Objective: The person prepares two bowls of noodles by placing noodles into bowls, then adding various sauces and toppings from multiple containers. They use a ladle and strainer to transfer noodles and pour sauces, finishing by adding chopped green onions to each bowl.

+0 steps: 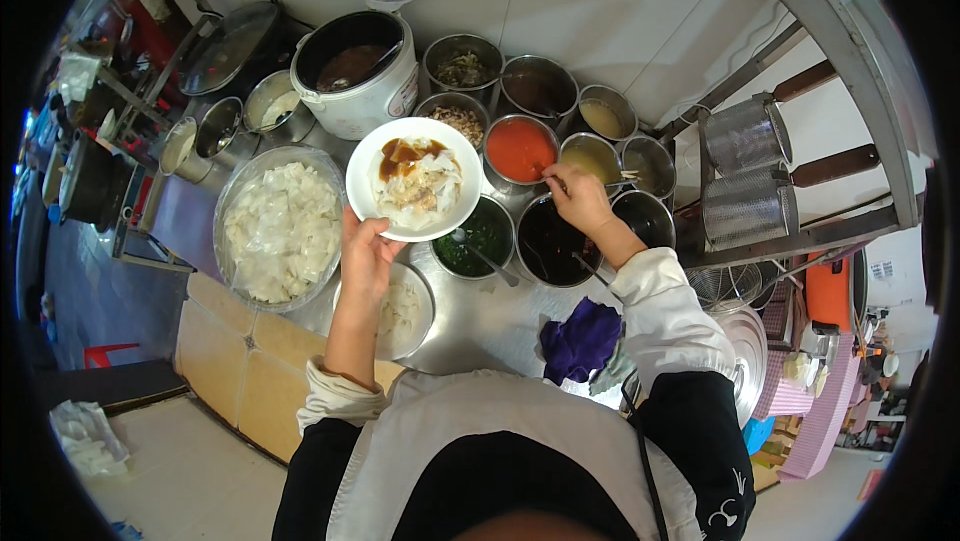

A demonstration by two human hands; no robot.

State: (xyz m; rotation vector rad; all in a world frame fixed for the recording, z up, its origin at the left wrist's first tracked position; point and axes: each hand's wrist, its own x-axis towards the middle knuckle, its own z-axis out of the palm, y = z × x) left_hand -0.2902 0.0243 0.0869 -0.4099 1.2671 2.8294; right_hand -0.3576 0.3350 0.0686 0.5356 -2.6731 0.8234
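My left hand (369,244) holds up a white bowl (358,192) by its near rim. Pale pieces of food with brown sauce and a tan paste lie in it. Over the metal pots to the right, my right hand (581,199) is pinched near the rim of the pot of red sauce (523,147); a thin handle seems to be at its fingers, though what it grips is unclear. Near that hand are a pot of yellowish liquid (589,157) and a pot of dark sauce (551,241). A pot of chopped greens (476,244) with a spoon stands between my hands.
A plastic-lined basin of white pieces (281,233) stands left, beside a white rice cooker (356,102). A second white bowl (426,316) sits under my left forearm. A purple cloth (581,338) lies near the right front edge. Perforated strainers (750,207) hang at the right.
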